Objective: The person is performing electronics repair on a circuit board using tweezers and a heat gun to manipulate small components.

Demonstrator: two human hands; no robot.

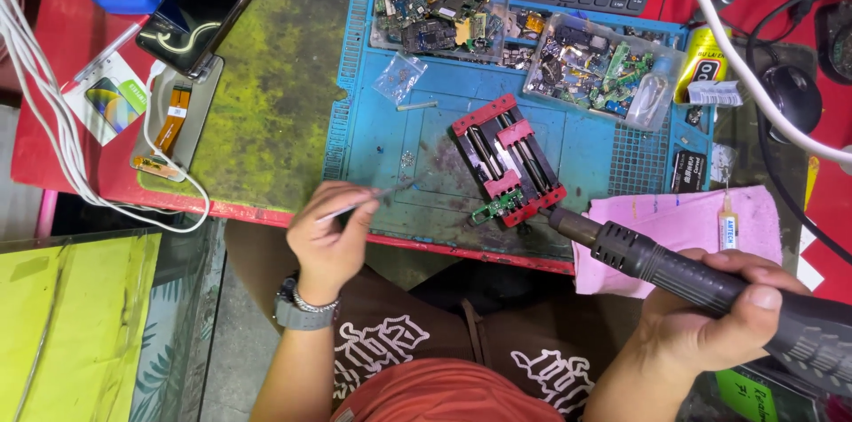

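Left hand (330, 236): wrist bent, fingers pinched on tweezers (368, 200), tips pointing right | Right hand (710, 315): fist closed around hot-air tool (674, 267), nozzle aimed left | Small green circuit board (497, 206): clamped at near end of red holder (508, 158) on blue mat (382, 129).

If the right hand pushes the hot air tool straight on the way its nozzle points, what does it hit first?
Most likely the small green circuit board clamped at the near end of the red and black holder. The right hand aims the hot air tool up-left at it; height above the board is unclear.
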